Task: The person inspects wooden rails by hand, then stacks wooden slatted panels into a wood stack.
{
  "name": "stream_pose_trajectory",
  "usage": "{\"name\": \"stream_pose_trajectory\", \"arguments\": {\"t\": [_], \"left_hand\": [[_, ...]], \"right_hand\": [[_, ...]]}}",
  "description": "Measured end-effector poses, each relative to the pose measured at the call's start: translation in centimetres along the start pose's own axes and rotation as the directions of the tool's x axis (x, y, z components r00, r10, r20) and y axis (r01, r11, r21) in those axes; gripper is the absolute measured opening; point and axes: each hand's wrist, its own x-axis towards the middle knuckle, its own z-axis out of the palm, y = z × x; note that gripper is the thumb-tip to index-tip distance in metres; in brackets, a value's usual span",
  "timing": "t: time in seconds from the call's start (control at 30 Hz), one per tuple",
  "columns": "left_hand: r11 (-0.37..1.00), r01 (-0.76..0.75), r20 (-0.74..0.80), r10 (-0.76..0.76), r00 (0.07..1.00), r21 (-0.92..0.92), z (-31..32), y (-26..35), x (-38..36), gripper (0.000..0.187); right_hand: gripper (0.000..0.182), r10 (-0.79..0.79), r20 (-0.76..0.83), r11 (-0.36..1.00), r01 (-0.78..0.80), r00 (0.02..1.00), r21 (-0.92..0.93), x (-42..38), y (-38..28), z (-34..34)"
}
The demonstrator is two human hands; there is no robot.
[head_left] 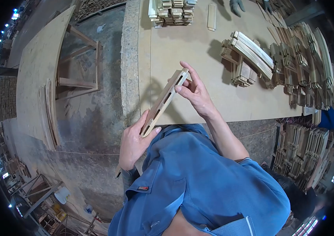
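Observation:
Tilted over the near edge of the work table, a wooden slat [164, 104] with several dark slots cut along its narrow edge is held between both hands. My left hand [133, 142] grips the lower end, thumb on the slotted edge and fingers behind. Up at the far end, my right hand [197, 96] has the slat between thumb and fingers, with the index finger stretched past the tip. The slat's broad face is mostly turned away. Beneath the hands lies the pale board top of the work table [214, 104].
Stacked slats [173, 13] and a single slat [211, 17] lie at the back. A crossed pile [249, 59] and larger stacks [304, 67] occupy the right. Another person's gloved hand [236, 7] is at the far edge. A plywood panel [39, 74] stands left.

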Motion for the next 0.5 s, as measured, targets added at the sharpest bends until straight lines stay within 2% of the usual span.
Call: {"name": "stream_pose_trajectory", "arguments": {"t": [0.13, 0.5], "left_hand": [[0.998, -0.028, -0.004, 0.028, 1.000, 0.050, -0.43, 0.11, -0.10, 0.065], [0.996, -0.011, 0.007, 0.010, 1.000, 0.085, -0.45, 0.04, -0.51, 0.065]], "right_hand": [[0.091, -0.010, 0.001, 1.000, 0.010, 1.000, 0.016, 0.05, 0.63, 0.35], [0.091, 0.040, -0.004, 0.998, -0.040, 0.999, 0.043, -0.20, 0.29, 0.84]]}}
